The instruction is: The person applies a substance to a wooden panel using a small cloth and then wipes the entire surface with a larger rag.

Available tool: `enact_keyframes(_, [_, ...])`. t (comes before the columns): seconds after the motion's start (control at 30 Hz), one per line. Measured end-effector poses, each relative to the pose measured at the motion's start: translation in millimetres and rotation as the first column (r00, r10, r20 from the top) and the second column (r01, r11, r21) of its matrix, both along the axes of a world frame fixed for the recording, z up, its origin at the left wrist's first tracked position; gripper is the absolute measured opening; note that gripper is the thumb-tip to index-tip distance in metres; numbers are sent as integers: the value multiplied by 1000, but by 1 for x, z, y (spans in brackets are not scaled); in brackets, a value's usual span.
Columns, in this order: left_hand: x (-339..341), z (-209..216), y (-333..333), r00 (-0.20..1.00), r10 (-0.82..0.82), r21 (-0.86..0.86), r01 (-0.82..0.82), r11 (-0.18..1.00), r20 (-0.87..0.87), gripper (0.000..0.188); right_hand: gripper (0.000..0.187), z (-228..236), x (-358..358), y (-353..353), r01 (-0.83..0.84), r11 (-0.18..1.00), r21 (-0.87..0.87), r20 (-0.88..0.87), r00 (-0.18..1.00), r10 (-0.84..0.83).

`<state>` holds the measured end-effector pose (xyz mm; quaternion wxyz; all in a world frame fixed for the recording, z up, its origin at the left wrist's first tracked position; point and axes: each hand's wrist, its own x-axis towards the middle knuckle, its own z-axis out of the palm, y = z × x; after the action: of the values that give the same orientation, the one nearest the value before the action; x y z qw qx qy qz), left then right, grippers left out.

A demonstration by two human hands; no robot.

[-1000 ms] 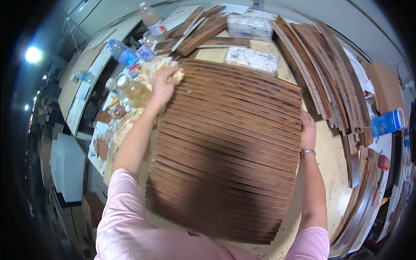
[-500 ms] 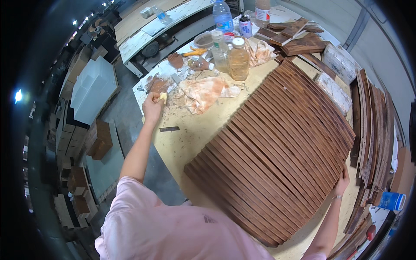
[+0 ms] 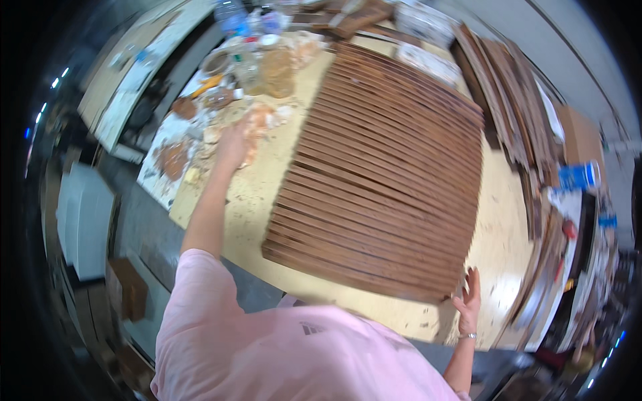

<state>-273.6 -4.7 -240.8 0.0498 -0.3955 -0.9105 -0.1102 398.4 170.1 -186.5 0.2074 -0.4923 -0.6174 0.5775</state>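
Note:
Slotted dark wood strips lie side by side in a wide block on the pale work table. My left hand is at a crumpled, brown-stained cloth; motion smears its fingers, so their grip on it does not show. A small pale-yellow piece of sponge or cloth lies on the table near my left forearm. Beside the block's near right corner, my right hand has its fingers apart and holds nothing.
Clear bottles, one with amber liquid, stand beyond the cloth near a yellow-handled tool. Stacked long boards line the right side, with a blue can beyond. White wrapped packs sit at the back.
My left hand has let go of the small yellow piece and moved right to the stained cloth. My right hand has come to the block's near corner. The view has turned.

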Motion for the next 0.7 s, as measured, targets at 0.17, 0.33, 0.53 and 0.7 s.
enact_keyframes(0.17, [52,70,26,293,-494,574,-454,681,819,37,114,-33,-4,-45,19,999,48,-144,989,-12])
enact_keyframes(0.33, [176,89,38,142,-516,534,-149,832,845,35,114,-45,-25,-52,155,986,67,-154,978,-143])
enact_keyframes(0.53, [405,34,97,440,-893,254,856,450,97,53,114,-65,-28,-41,154,988,24,-302,943,-140])
enact_keyframes(0.7, [444,22,116,260,-932,367,866,341,251,42,110,-75,-23,-38,85,995,42,-281,957,-70])
